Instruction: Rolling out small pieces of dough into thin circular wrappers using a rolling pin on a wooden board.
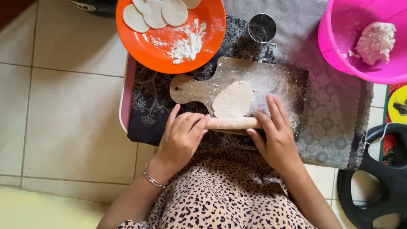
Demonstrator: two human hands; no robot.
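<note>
Resting flat on a wooden rolling pin (232,123), left hand (180,138) and right hand (275,135) press its ends, fingers extended, palms down, neither grip closed. Pin lies at near edge of floured dough disc (233,99) on wooden board (271,78). Orange plate (212,25) with cut rounds (154,12) sits beyond; pink bowl (335,38) at right.

A board (271,80) lies on a cloth (330,114) over the desk, dough (234,99) on it. A rolling pin (233,123) crosses the board's near edge — left hand (182,138) on its left end, right hand (275,135) on its right. Far left, a plate (212,38) holds flour (186,42) and discs (154,12); a cutter ring (261,28) stands right of it — a bowl (339,46) far right.
</note>
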